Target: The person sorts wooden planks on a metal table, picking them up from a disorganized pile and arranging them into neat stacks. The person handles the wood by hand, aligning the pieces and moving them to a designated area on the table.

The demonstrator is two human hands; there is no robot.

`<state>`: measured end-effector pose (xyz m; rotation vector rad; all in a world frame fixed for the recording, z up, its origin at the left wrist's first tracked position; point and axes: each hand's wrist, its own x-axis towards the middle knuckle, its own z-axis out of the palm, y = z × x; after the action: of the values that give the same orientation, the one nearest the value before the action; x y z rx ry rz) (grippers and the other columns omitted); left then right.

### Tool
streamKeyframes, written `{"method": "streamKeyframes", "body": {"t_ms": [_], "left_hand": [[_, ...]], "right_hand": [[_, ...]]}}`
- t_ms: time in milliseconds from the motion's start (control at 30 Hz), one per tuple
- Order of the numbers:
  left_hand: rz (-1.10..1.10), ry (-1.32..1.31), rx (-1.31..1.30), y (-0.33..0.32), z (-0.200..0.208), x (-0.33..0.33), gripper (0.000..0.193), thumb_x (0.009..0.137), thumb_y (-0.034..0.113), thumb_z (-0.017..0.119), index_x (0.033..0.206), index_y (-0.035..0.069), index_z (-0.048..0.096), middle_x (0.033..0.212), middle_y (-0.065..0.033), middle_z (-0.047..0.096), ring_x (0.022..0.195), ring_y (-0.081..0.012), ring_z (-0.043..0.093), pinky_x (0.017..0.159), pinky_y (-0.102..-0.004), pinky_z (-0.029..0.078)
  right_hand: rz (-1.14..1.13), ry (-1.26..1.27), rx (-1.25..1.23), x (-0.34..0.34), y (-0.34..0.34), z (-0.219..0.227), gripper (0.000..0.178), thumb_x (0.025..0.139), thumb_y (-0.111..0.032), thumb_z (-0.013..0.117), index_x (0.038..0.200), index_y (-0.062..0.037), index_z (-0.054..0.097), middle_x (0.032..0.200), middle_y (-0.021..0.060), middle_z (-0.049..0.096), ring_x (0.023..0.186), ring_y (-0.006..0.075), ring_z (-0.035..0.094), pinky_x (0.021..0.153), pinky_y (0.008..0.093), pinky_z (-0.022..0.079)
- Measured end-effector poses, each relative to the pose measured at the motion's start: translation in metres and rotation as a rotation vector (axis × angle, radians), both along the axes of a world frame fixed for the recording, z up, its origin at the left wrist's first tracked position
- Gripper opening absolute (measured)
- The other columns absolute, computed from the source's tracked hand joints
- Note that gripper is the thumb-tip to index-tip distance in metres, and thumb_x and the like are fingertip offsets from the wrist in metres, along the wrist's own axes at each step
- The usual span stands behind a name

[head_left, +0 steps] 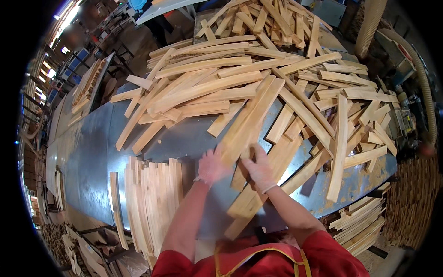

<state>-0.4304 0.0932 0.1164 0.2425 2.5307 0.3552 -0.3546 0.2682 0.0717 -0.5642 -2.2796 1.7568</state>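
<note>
A pair of long, pale wooden slats (251, 113) lies at a slant between my hands, the far ends resting toward the pile. My left hand (213, 165), in a thin whitish glove and blurred, grips the left edge near the close end. On the opposite side my right hand (259, 170), gloved alike, has its fingers closed at the right edge; its fingertips are partly hidden. Beneath and beside the right wrist, more wooden slats (247, 201) lie crossed, sticking out toward my body. Left of my left forearm stands a neat row of slats (154, 198) lined up side by side.
A large heap of loose curved slats (203, 90) covers the far and right parts of the grey metal table (92, 166). One slat (117, 207) lies apart at the left. Stacked wood (362, 226) sits below the right edge. A ribbed hose (369, 30) hangs at the far right.
</note>
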Motion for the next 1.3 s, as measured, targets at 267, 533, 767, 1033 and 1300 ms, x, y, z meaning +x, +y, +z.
{"method": "streamKeyframes", "body": {"t_ms": [267,533,767,1033,1300], "left_hand": [[0.509,-1.135,1.414,-0.127,-0.059,0.21,0.06,0.097,0.009,0.061,0.155,-0.002,0.052,0.149,-0.0157,0.064,0.13,-0.0254,0.066,0.112,-0.0394,0.052],[0.834,-0.452,1.187,-0.138,0.036,0.281,0.041,0.093,0.01,0.067,0.133,0.0,0.068,0.119,-0.0079,0.075,0.112,-0.0202,0.07,0.096,-0.0353,0.056],[0.361,0.485,0.055,-0.193,-0.011,0.398,0.061,0.085,0.031,0.077,0.137,0.001,0.063,0.132,-0.017,0.067,0.119,-0.0389,0.064,0.106,-0.0531,0.049],[0.163,0.609,-0.179,-0.214,-0.04,0.371,0.078,0.086,0.041,0.072,0.152,0.004,0.052,0.154,-0.0188,0.05,0.143,-0.0428,0.044,0.117,-0.0604,0.036],[-0.019,0.593,0.179,-0.074,0.004,0.201,0.064,0.082,0.023,0.075,0.141,0.007,0.056,0.143,-0.0148,0.054,0.139,-0.0379,0.048,0.112,-0.0534,0.043]], "right_hand": [[0.066,-0.359,-1.506,0.067,-0.016,-0.002,0.057,0.091,-0.009,0.081,0.143,-0.0095,0.058,0.121,0.0112,0.074,0.116,0.0314,0.071,0.104,0.0485,0.059],[0.177,-0.449,-0.812,0.14,-0.097,-0.034,0.049,0.095,-0.022,0.073,0.141,-0.0086,0.059,0.113,0.014,0.073,0.105,0.0279,0.071,0.088,0.0401,0.06],[0.849,-0.537,0.04,0.169,-0.198,0.013,0.061,0.094,-0.043,0.068,0.13,0.0047,0.059,0.119,0.0298,0.071,0.113,0.0422,0.069,0.097,0.0468,0.052],[0.862,-0.299,0.021,0.109,-0.13,0.075,0.058,0.093,-0.042,0.065,0.136,-0.0021,0.061,0.126,0.0271,0.069,0.122,0.0434,0.065,0.103,0.0448,0.053],[-0.004,-0.369,1.096,-0.009,0.084,0.023,0.083,0.08,-0.046,0.086,0.143,-0.0063,0.049,0.142,0.0193,0.054,0.128,0.0387,0.057,0.102,0.048,0.054]]}}
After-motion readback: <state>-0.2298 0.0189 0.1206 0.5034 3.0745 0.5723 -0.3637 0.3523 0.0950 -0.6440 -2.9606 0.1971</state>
